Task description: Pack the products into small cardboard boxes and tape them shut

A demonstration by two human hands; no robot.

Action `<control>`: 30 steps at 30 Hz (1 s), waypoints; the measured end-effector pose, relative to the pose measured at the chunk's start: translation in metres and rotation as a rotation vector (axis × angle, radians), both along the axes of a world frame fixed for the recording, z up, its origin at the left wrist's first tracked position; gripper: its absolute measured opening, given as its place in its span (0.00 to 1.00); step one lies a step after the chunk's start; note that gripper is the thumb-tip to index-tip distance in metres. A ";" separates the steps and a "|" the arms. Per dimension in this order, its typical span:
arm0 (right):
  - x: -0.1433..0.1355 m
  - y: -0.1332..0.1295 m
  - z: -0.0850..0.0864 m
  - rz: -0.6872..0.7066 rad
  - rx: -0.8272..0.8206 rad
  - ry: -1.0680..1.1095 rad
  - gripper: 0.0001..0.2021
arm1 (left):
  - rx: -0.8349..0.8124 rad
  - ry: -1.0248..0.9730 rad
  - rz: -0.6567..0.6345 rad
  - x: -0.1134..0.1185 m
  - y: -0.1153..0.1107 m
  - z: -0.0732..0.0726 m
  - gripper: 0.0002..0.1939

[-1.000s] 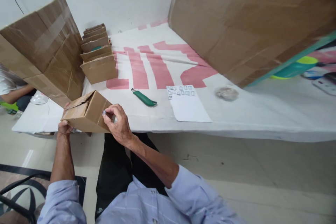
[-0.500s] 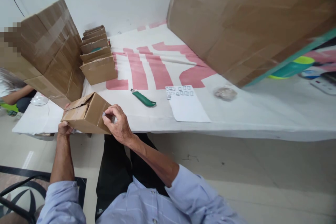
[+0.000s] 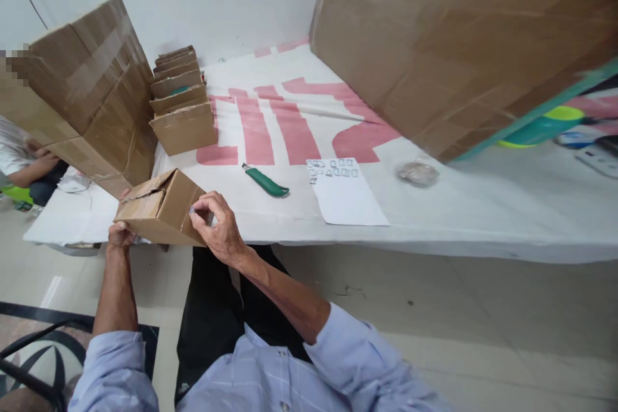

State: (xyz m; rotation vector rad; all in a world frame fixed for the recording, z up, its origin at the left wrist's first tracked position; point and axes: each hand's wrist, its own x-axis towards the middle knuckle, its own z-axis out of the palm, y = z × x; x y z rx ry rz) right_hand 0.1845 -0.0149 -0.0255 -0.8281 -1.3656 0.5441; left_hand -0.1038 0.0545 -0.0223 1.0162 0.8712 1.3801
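A small cardboard box (image 3: 161, 209) is held at the table's front edge, its creased, torn-edged top showing. My left hand (image 3: 120, 232) grips its left end. Against the right side of the box, my right hand (image 3: 217, 225) pinches a small pale piece (image 3: 192, 210) between thumb and fingers; what it is cannot be made out. To the right lie a green cutter (image 3: 265, 181) and a white sheet (image 3: 347, 196) with small stickers or drawn squares along its top.
Upright cardboard pieces (image 3: 186, 129) stand in a row behind. Large cartons rise at left (image 3: 91, 90) and right (image 3: 434, 45). A clear plastic bundle (image 3: 418, 173) lies on the white-covered table (image 3: 483, 219). Another person's arm (image 3: 33, 170) shows at far left.
The view has shifted very slightly. Both hands keep their hold on the box and the small piece; at far left the other person's arm and hand have moved a little.
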 end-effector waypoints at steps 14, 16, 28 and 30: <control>0.014 0.011 0.000 0.072 -0.021 0.031 0.03 | -0.006 0.023 0.044 0.005 -0.003 0.005 0.55; 0.017 0.014 0.001 0.093 -0.013 0.008 0.03 | -0.009 0.020 0.051 0.006 -0.003 0.005 0.54; 0.030 0.023 0.008 0.152 0.032 -0.178 0.09 | -0.003 0.025 0.053 0.005 -0.003 0.005 0.51; 0.029 0.023 0.008 0.134 0.058 -0.213 0.09 | -0.011 0.019 0.063 0.006 -0.004 0.005 0.54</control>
